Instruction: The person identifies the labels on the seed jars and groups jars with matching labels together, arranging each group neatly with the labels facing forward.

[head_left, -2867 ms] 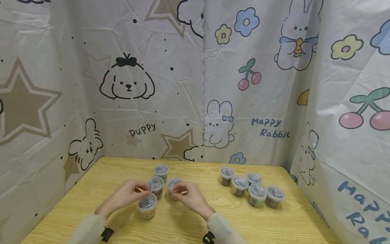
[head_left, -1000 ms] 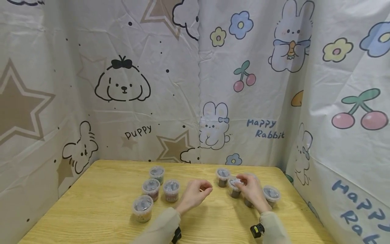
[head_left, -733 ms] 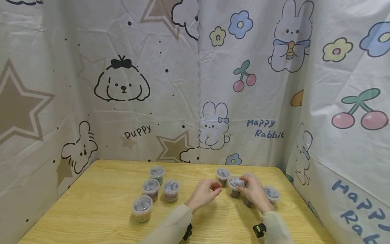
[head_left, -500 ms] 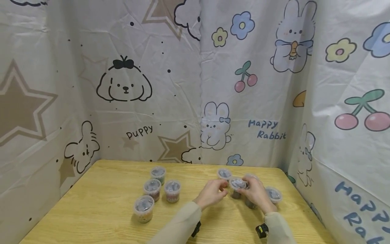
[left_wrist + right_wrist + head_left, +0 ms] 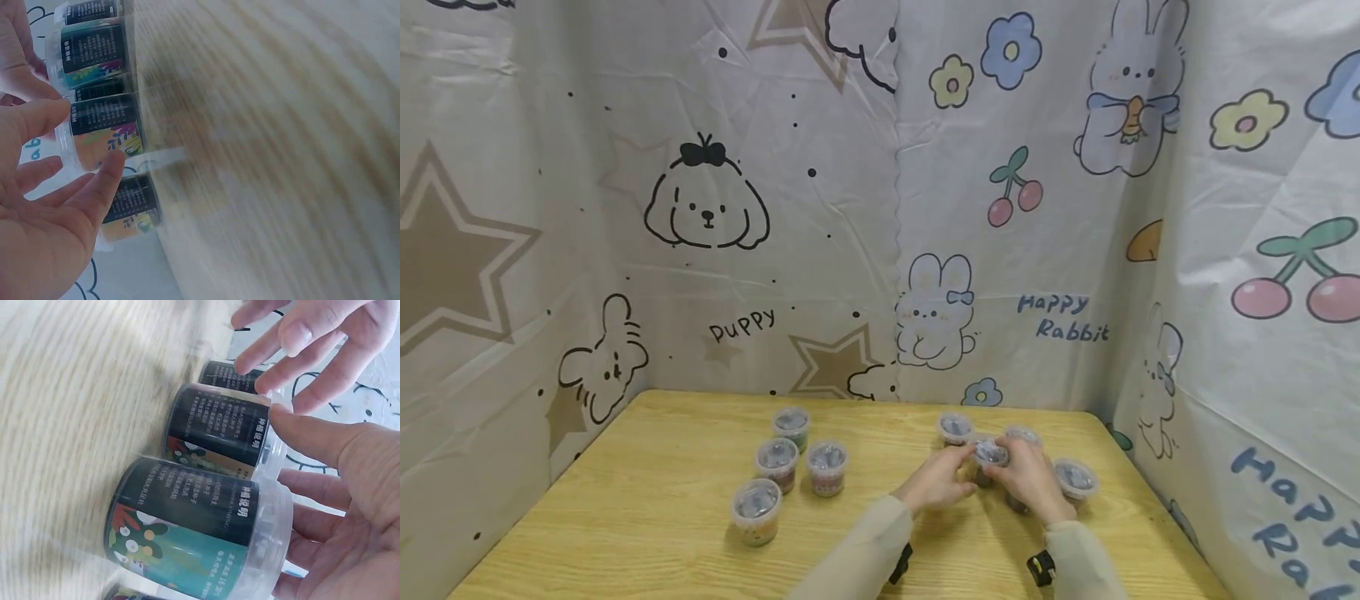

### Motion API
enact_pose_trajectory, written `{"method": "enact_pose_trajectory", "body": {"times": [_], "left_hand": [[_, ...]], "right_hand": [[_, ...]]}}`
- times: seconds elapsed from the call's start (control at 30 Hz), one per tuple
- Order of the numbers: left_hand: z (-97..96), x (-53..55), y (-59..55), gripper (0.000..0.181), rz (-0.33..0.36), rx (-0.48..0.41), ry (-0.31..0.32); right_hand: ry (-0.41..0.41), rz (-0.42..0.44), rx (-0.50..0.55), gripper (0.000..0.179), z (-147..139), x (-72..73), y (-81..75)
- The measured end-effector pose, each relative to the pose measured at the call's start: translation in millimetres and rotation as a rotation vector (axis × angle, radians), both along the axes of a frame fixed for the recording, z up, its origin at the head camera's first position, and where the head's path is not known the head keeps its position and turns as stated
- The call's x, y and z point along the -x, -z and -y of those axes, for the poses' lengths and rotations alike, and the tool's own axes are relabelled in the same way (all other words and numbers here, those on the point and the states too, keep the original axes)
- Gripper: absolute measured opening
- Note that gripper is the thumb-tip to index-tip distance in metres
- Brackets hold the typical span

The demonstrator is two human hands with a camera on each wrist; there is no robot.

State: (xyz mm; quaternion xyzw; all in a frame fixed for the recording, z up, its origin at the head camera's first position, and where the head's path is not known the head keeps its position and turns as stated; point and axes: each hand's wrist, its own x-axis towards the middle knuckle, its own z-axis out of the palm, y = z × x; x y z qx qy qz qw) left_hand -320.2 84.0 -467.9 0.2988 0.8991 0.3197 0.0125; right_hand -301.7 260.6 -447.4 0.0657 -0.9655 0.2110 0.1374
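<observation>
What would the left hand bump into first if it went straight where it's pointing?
Probably the tub between the left hand and the right hand; it looks very close, maybe touching, though depth is unclear.

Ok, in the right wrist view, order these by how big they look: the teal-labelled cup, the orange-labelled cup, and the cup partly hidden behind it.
1. Teal-labelled cup
2. Orange-labelled cup
3. Partly hidden cup
Nearer things look bigger here, so their true size order is unsure.

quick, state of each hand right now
Left hand: open, right beside the lidded cup.
Right hand: closed, holding that lidded cup near its top.
</observation>
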Motion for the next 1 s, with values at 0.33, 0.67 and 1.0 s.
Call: {"method": "enact_pose_trajectory", "body": {"times": [0.33,0.67,1.0], "left_hand": [[-2.4,-6.0,-1.1,0.056,-0.027,0.012,-0.051],[0.9,-2.3,0.0,0.046,-0.047,-0.073,-0.025],[18.1,-8.9,-2.1,0.038,0.039,-0.335,-0.034]], "right_hand": [[-0.004,-0.046,-0.069,0.052,8,5.1,1.9],[-0.036,-0.056,-0.089,0.044,10,15.8,5.9],[-0.096,-0.024,0.014,0.049,16,10.7,-3.4]]}}
